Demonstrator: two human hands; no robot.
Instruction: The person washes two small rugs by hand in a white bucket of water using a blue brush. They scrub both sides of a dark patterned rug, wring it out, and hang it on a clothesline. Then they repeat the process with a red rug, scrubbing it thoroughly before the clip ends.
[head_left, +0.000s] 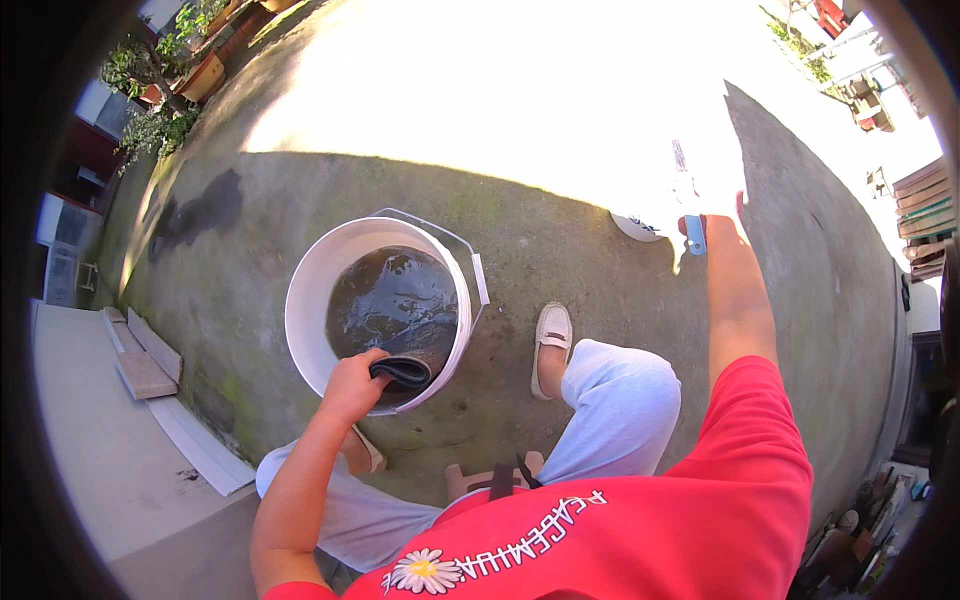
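Note:
A white plastic bucket with a raised wire handle stands on the ground, holding murky dark water. At its near rim, my left hand grips a folded dark mat or cloth, whose far part dips into the water. My right hand reaches out to the right into glaring sunlight, with the blue handle of a brush-like tool at it. Glare washes out most of that tool and the fingers. Just left of the tool is the edge of a round white container, partly lost in the glare.
A stool shows between my legs. At the left lie tiles beside a pale ledge. Potted plants line the upper left. A rack of slats and piled odds and ends are at the right.

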